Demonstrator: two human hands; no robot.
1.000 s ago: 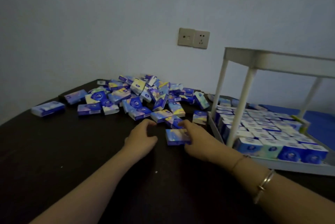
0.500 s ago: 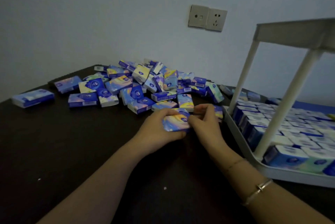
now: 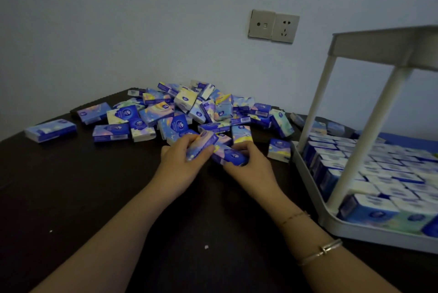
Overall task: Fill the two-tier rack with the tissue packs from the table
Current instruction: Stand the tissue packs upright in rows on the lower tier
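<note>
Head view: the left hand [image 3: 180,162] clamps one tissue pack [image 3: 201,147]; the right hand [image 3: 246,164] closes on another pack [image 3: 230,156], both at six o'clock of the pile [image 3: 189,112]. Square both, then carry to the rack [image 3: 336,224] at three o'clock; its lower tier looks nearly full.

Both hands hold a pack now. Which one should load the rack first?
Right, probably. The right hand with its pack is nearer the rack, which stands to its right. The left hand would have to cross over it.

Both forearms reach forward, left hand [image 3: 180,164] and right hand [image 3: 248,166] clenched.
</note>
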